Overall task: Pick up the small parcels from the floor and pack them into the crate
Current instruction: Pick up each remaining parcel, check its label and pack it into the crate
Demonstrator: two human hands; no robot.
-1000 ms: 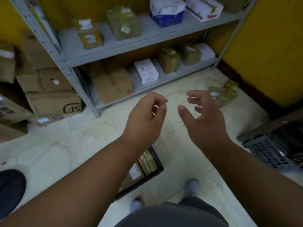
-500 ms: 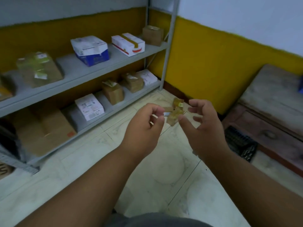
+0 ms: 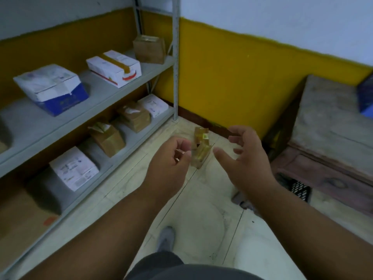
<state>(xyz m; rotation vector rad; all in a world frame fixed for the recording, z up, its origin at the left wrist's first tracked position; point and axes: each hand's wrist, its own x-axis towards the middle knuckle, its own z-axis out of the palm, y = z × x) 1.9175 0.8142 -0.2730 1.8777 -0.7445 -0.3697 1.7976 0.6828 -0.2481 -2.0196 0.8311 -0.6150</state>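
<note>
Parcels (image 3: 199, 147) lay on floor (image 3: 201, 219) near corner, beyond both hands, untouched. Left hand (image 3: 171, 164) loosely curled, empty; right hand (image 3: 246, 158) spread, empty. Best approach: step closer, crouch, grip one parcel per hand. Crate (image 3: 298, 188) sat right.

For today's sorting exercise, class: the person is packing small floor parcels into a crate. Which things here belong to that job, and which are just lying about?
Belongs to the job:
small taped parcels on the floor
left hand, empty
right hand, empty
black crate, partly hidden

Just lying about:
white and blue box
white box with red stripe
brown boxes on the lower shelf
wooden bench
</note>
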